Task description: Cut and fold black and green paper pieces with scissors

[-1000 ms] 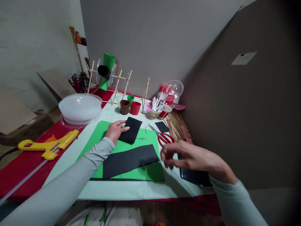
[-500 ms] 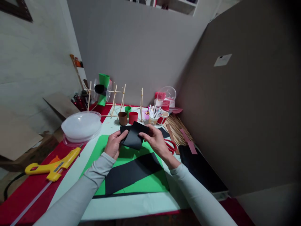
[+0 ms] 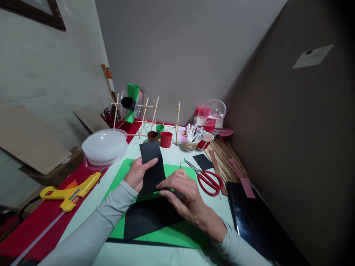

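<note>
Both hands (image 3: 136,173) on black paper (image 3: 154,176), scissors (image 3: 198,171) no longer half-hidden.

A second ago the right hand (image 3: 191,197) was away from the black paper (image 3: 155,174); half a second ago it held the paper's right side. Now it has moved down by the bottom edge. The paper looks longer, and the scissors (image 3: 203,172) show whole again.

I can read no text, number or sign. The label (image 3: 73,196) on the glue gun (image 3: 86,184), left edge of the bench (image 3: 77,223), and the print (image 3: 190,147) on the marker cup (image 3: 192,142), toward the far edge, are unresolvable.
</note>
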Demonstrator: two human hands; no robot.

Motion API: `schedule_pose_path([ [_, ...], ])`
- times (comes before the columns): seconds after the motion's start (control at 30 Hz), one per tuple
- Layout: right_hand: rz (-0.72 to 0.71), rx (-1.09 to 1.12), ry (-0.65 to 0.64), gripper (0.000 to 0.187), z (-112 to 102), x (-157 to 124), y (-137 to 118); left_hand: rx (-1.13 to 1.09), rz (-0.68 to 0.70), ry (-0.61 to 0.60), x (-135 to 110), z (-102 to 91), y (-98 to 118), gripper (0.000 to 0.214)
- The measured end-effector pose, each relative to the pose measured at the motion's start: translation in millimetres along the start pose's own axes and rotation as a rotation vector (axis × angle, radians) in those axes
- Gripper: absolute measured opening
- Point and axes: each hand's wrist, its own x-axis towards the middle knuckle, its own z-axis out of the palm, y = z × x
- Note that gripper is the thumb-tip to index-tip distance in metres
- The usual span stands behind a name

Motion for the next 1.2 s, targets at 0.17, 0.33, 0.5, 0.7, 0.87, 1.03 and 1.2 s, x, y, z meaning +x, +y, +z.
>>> schedule_pose_path([
  [0.17, 0.409, 0.116, 0.181, 0.014, -0.2, 1.2, 9.4, 0.051, 0.075, -0.088, -6.1, 5.8, -3.2, 0.051],
  [0.33, 0.568, 0.312, 0.173, 0.029, -5.7, 2.5, 21.3, 0.121, 0.165, -0.154, -8.6, 9.7, -11.7, 0.062],
  [0.5, 0.731, 0.574, 0.161, 0.036, -10.2, 4.1, 23.5, 0.343, 0.232, -0.298, -14.1, 6.0, -9.2, 0.086],
  [0.7, 0.761, 0.653, 0.218, 0.042, -13.8, 3.5, 27.8, 0.586, 0.504, -0.318, -22.2, 5.4, -7.6, 0.066],
  [0.87, 0.74, 0.662, 0.194, 0.037, -15.3, 2.2, 29.3, 0.814, 0.64, -0.2, -21.8, 3.6, -8.3, 0.034],
  [1.03, 0.672, 0.569, 0.169, 0.02, -20.9, 4.3, 28.0, 0.814, 0.696, -0.089, -23.2, 3.3, -5.8, 0.037],
  [1.2, 0.489, 0.345, 0.162, 0.015, -29.3, 9.0, 20.7, 0.638, 0.559, -0.078, -22.1, 3.9, -0.6, 0.027],
])
